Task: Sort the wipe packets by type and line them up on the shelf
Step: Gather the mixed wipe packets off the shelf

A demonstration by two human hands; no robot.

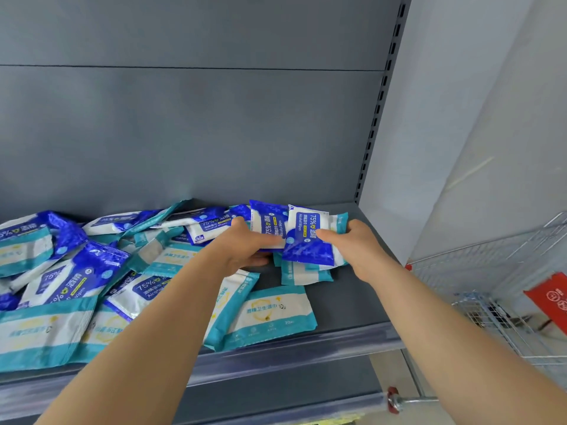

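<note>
Near the shelf's (352,302) right rear corner, the left hand (242,245) and right hand (357,243) each pinch a blue packet (306,248); squaring both edges together first should keep the row straight

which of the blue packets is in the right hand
The rightmost blue packet, upright, pinched by the right hand; the neighbouring blue packet is in the left hand, the rest lie loose.
</note>
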